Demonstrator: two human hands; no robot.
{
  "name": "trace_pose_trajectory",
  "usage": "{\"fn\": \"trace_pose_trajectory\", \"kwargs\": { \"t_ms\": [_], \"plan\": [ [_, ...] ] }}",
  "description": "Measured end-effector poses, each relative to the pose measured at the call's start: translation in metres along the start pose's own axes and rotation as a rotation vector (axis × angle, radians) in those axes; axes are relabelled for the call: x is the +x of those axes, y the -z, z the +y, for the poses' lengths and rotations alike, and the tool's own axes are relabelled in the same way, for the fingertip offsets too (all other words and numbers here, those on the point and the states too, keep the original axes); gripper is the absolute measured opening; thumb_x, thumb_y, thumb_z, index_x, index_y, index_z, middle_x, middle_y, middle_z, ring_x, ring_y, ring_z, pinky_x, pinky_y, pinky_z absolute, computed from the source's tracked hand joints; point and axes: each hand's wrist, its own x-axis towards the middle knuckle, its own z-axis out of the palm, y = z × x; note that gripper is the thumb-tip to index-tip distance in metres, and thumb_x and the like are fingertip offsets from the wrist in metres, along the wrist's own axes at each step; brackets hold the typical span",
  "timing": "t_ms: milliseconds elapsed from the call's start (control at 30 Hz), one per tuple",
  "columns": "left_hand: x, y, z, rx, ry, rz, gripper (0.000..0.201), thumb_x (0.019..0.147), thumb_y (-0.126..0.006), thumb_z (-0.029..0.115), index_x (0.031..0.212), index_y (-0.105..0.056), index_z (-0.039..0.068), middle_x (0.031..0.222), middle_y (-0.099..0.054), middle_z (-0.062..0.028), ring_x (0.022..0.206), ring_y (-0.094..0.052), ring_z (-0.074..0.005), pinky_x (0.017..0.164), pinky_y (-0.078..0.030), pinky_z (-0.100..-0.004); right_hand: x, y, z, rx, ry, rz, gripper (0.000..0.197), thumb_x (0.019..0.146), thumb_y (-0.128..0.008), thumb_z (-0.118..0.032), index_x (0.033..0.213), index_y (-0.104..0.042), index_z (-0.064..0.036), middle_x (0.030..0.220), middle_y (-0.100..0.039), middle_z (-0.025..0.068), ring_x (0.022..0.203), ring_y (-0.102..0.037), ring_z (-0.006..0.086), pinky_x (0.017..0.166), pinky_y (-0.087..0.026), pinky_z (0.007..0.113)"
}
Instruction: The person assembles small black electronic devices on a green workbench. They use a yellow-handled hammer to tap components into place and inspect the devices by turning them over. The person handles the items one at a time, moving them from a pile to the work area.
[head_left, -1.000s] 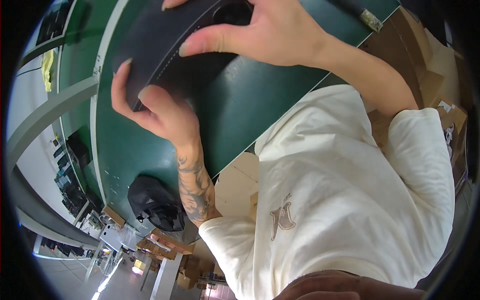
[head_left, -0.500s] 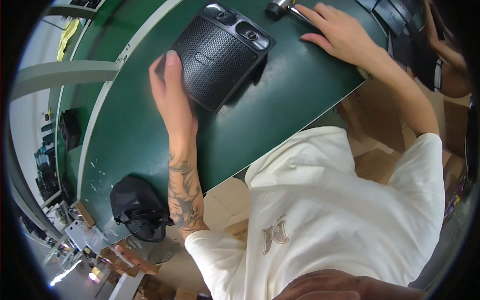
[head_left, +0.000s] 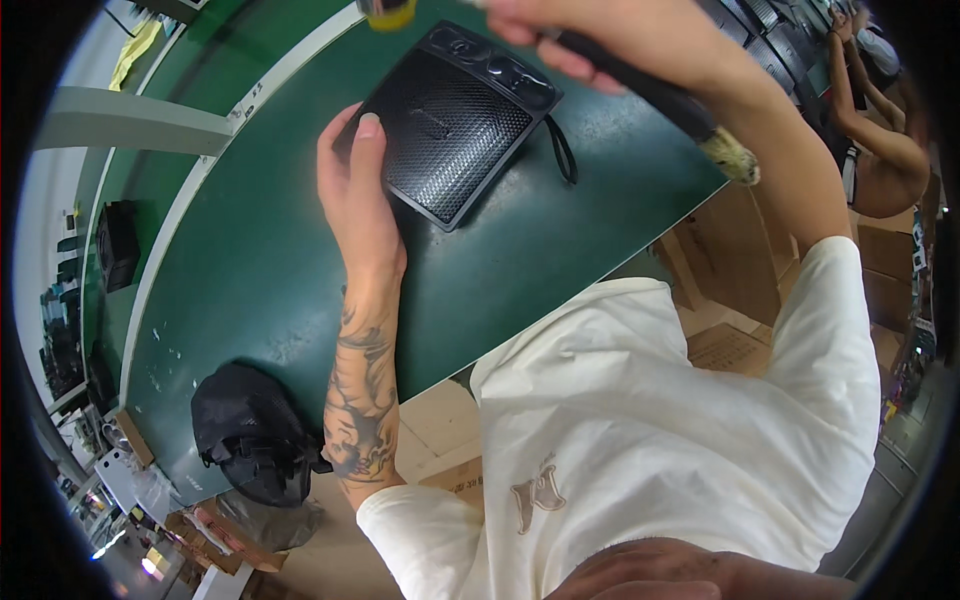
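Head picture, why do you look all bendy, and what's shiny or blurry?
Head view: a wide fisheye lens bends the green table's far edge and leaves dark corners; glare brightens the black box's mesh front; the yellow-rimmed thing, cut off at the top, looks blurry.

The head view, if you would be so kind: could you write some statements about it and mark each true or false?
1. The left hand touches the black mesh-fronted box. True.
2. The right hand is empty. False: it grips a black-handled tool.
3. A dark strap loop shows at the box's right side. True.
4. The tabletop is white. False: it is green.
5. The black fabric item lies right of the left forearm. False: it lies to its left.
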Motion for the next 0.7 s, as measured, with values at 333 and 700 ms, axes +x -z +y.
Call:
{"fn": "trace_pose_trajectory", "kwargs": {
  "t_ms": [333,700],
  "plan": [
    [0.0,0.002,-0.004,-0.007,-0.062,-0.034,0.049,0.11,-0.047,0.035,0.135,-0.057,-0.005,0.127,-0.063,-0.014,0.118,-0.058,-0.0199,0.108,-0.042,-0.0334,0.001,-0.016,-0.033,-0.015,-0.026,0.062,0.038,0.108,-0.053,-0.013,0.139,-0.057,0.0076,0.078,-0.059,0.0014,0.053,-0.053,0.0054,0.042,-0.041,0.021],
    [0.001,0.005,-0.004,-0.237,0.008,-0.011,0.075,0.111,-0.021,0.055,0.139,-0.055,-0.006,0.138,-0.06,-0.0166,0.133,-0.05,-0.0254,0.119,-0.031,-0.038,0.022,-0.042,-0.024,-0.212,-0.174,-0.266,0.039,0.106,-0.055,-0.016,0.14,-0.058,0.0045,0.081,-0.06,0.0017,0.058,-0.053,0.0071,0.051,-0.046,0.024]
  ]
}}
